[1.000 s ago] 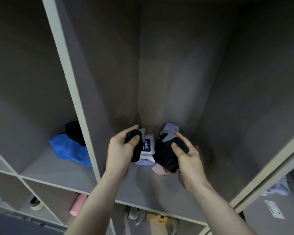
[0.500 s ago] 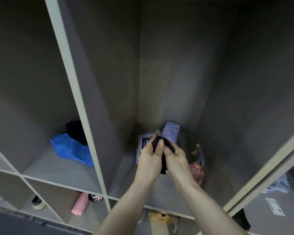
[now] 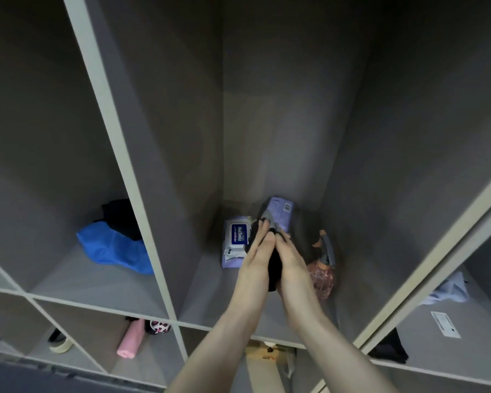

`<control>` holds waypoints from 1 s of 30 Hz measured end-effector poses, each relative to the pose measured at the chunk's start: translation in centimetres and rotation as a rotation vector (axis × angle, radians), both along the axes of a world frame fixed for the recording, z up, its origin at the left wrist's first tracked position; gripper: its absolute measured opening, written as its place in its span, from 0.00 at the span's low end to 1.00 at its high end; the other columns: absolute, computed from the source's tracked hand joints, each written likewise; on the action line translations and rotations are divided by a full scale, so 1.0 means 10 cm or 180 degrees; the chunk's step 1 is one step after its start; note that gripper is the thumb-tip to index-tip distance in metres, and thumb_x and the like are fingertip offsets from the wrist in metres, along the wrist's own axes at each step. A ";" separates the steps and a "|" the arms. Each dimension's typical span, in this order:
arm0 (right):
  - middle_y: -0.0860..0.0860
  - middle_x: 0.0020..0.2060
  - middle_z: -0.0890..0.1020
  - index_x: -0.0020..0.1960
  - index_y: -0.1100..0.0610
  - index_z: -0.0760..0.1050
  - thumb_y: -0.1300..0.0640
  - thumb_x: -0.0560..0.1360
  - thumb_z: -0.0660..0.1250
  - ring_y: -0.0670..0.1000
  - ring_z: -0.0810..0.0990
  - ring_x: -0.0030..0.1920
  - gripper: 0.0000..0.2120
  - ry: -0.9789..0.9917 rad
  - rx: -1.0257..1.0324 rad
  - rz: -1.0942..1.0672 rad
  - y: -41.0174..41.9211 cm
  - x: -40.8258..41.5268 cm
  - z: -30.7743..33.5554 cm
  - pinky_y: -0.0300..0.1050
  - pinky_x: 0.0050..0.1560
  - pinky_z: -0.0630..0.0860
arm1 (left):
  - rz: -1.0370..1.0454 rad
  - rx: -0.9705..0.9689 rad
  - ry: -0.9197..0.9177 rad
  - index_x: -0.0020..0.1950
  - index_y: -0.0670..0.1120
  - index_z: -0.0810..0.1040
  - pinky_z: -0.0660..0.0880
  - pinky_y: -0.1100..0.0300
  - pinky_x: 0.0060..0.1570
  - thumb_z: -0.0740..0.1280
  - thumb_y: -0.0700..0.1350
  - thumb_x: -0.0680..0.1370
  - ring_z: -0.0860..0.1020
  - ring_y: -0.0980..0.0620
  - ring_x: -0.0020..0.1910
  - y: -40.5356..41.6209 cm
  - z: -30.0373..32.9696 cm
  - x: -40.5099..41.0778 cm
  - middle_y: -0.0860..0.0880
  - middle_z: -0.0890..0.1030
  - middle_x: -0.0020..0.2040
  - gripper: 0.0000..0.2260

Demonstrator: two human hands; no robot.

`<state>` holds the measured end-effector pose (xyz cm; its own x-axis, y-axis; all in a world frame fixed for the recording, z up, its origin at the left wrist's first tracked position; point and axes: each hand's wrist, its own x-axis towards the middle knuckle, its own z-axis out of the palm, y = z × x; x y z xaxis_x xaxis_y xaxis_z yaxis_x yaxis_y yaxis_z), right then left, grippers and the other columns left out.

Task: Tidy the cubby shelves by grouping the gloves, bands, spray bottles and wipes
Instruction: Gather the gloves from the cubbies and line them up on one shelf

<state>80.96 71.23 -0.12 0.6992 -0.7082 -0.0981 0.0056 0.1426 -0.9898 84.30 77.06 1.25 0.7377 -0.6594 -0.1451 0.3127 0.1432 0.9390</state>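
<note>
Grey cubby shelves point(image 3: 165, 171) fill the view. Inside the middle cubby, black gloves point(image 3: 274, 272) are pressed flat between the left hand point(image 3: 257, 260) and right hand point(image 3: 291, 265), just beside wipes point(image 3: 236, 241) and a spray bottle point(image 3: 322, 275).

Two bare forearms enter from the lower edge of the frame and narrow toward the centre. No sleeve, watch, ring or bracelet covers either arm. The left hand point(image 3: 257, 260) and the right hand point(image 3: 291, 263) are ungloved, with slender fingers and short nails.
</note>
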 end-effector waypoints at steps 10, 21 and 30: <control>0.50 0.47 0.86 0.61 0.55 0.78 0.62 0.74 0.68 0.48 0.84 0.52 0.15 -0.0720 0.0948 -0.0578 0.07 -0.43 -0.03 0.38 0.45 0.79 | 0.0337 -0.0571 0.0420 0.66 0.55 0.75 0.72 0.65 0.57 0.54 0.67 0.75 0.78 0.65 0.58 0.12 -0.19 -0.20 0.56 0.79 0.63 0.26; 0.51 0.50 0.86 0.54 0.50 0.82 0.46 0.63 0.74 0.49 0.84 0.52 0.20 -0.0234 0.0468 -0.0093 -0.01 -1.07 -0.17 0.44 0.53 0.76 | 0.0129 -0.0210 0.0532 0.59 0.45 0.80 0.77 0.47 0.56 0.67 0.43 0.77 0.83 0.45 0.53 0.18 -0.32 -0.35 0.45 0.85 0.53 0.11; 0.57 0.40 0.85 0.41 0.54 0.81 0.52 0.69 0.71 0.51 0.84 0.39 0.06 -0.0214 0.0331 0.0012 -0.42 -1.43 -0.16 0.41 0.36 0.79 | -0.0889 -0.0070 -0.0338 0.64 0.48 0.76 0.80 0.56 0.52 0.69 0.46 0.74 0.82 0.50 0.55 0.12 -0.31 -0.56 0.49 0.84 0.56 0.18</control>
